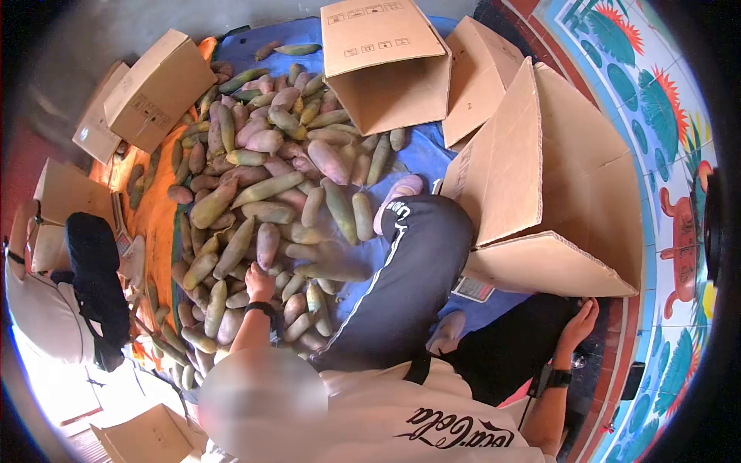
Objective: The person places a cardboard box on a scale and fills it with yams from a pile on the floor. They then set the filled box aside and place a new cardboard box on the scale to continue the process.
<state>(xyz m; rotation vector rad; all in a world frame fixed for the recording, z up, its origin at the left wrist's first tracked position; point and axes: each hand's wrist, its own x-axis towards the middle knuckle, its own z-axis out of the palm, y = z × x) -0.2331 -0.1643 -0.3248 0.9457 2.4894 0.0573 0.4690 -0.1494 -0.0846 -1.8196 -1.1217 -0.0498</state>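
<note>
My left hand (260,284), with a black band on its wrist, has its fingers curled at the lower end of a pinkish elongated vegetable (268,243). Around it lies a large heap of similar long, thick vegetables (266,189), some greenish and some pink or purple; I cannot make out their exact kind. One greenish vegetable (336,270) right of that hand looks smeared by motion. My right hand (580,322) rests by my bent dark-trousered knee, its fingers stretched out, holding nothing.
A large open cardboard box (575,147) stands at my right, with another open box (386,85) beyond the heap. Closed boxes (158,89) stand far left. A scale (472,288) shows beside my leg. Another person (54,316) sits at the left. Blue sheeting (421,158) covers the floor.
</note>
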